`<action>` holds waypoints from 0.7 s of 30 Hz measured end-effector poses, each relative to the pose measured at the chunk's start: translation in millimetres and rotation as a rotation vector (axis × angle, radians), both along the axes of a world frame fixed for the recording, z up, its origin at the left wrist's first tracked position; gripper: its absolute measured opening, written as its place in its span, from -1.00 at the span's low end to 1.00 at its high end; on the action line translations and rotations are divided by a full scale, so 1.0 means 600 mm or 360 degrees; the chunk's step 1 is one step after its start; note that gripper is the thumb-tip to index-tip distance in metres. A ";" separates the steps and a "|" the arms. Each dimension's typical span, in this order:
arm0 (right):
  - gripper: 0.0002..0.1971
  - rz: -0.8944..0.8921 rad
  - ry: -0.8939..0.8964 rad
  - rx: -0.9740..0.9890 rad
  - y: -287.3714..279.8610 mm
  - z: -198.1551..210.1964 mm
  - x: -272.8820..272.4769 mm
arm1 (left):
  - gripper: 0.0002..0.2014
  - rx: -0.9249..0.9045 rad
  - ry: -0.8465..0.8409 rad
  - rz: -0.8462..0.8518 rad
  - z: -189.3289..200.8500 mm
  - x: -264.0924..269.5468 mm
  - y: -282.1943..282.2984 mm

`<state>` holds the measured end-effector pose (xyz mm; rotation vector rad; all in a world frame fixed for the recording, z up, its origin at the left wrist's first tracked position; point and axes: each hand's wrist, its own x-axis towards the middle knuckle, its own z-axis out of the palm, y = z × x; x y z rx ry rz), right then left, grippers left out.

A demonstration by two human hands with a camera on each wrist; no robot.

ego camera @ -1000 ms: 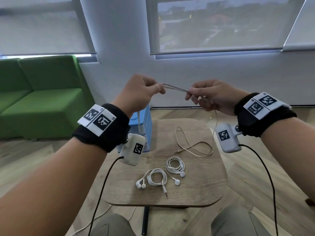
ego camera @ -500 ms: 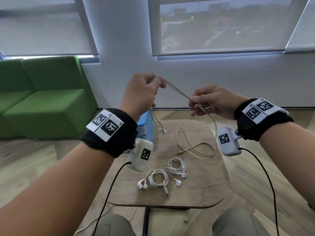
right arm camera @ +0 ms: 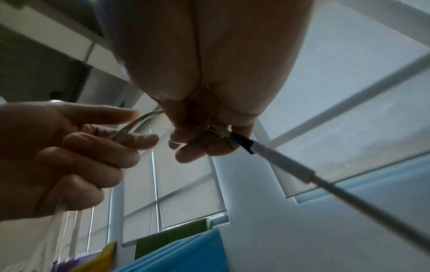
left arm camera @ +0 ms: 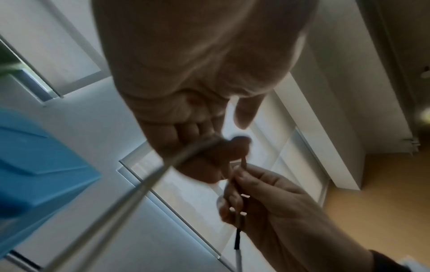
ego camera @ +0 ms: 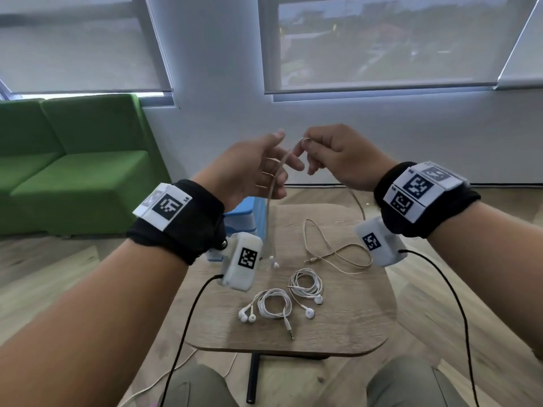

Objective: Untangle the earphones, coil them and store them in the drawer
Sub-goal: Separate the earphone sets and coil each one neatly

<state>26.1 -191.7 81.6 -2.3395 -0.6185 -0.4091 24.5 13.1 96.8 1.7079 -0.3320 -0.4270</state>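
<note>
A beige earphone cable [ego camera: 272, 198] hangs from my left hand [ego camera: 281, 160], held above the wooden table [ego camera: 352, 324]. It runs over my left fingers [right arm camera: 121, 139], which curl round it, and its earbuds [ego camera: 274, 263] dangle just above the tabletop. My right hand [ego camera: 305, 145] pinches the same cable close beside my left fingertips, with a black-and-white inline piece [right arm camera: 260, 147] sticking out of the grip. The rest of the cable drops to a loose loop [ego camera: 335, 254] on the table, ending in the jack [ego camera: 307, 260]. The blue drawer unit [ego camera: 245, 214] stands behind my left wrist.
Two coiled white earphone sets [ego camera: 274, 307] [ego camera: 306, 287] lie on the near half of the table. A green sofa [ego camera: 73, 171] stands on the left, with the white wall and windows beyond. Black wrist-camera leads hang on both sides.
The hands have drawn close together, so the stretched span of cable between them is gone. My left hand has turned and spread its fingers, and the earbuds now hang lower.
</note>
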 end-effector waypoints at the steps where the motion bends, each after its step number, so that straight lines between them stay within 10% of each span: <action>1: -0.74 0.0004 -0.0125 -0.0131 0.004 0.006 -0.001 | -0.44 -0.0010 0.0022 -0.0058 0.001 -0.003 -0.001; 11: -0.68 -0.0142 -0.0350 -0.0649 0.007 0.052 0.015 | -0.64 -0.0226 -0.0222 -0.0197 0.001 -0.006 -0.006; 16: -0.67 -0.0341 -0.0316 -0.0357 -0.016 0.038 0.034 | -0.62 -0.0498 -0.0025 -0.0248 -0.021 -0.020 -0.001; 21: -0.68 -0.0372 0.0332 0.0267 -0.046 -0.001 0.044 | -0.55 -0.0705 0.0101 -0.0237 -0.037 -0.029 0.001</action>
